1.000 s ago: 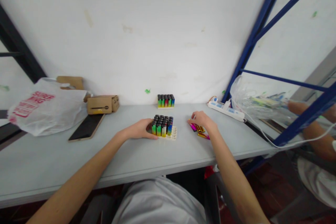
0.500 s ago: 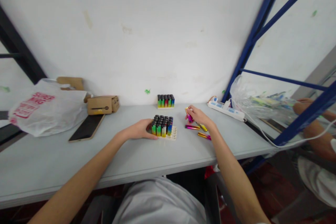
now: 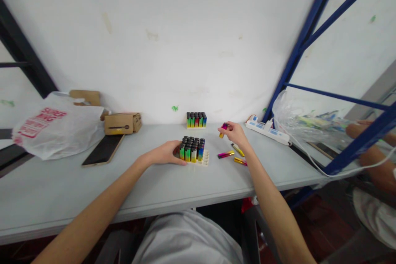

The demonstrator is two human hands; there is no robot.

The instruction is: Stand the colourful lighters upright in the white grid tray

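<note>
My left hand (image 3: 168,152) is curled against the left side of a white lighter tray (image 3: 205,159), thumb along its front. Upright lighters (image 3: 192,148) in green, yellow and blue with dark tops fill most of this tray; a column of slots at its right end has none. Off to the right, my right hand (image 3: 236,133) pinches a magenta and gold lighter (image 3: 223,130) above the table, gold end down. Below that hand lie loose lighters: a magenta-gold one (image 3: 225,154), a yellow one (image 3: 237,149) and another gold one (image 3: 240,161), partly hidden by my wrist.
A second block of lighters (image 3: 196,120) stands by the wall. To the left are a phone (image 3: 103,150), a cardboard box (image 3: 122,123) and a white plastic bag (image 3: 62,128). A power strip (image 3: 268,130) and blue frame (image 3: 291,62) stand right, with another person's arm (image 3: 375,159) beyond.
My right hand has lifted slightly, and the lighter in it has turned from gold end up to gold end down. A loose magenta-gold lighter has swivelled on the table. My left hand stays put.
</note>
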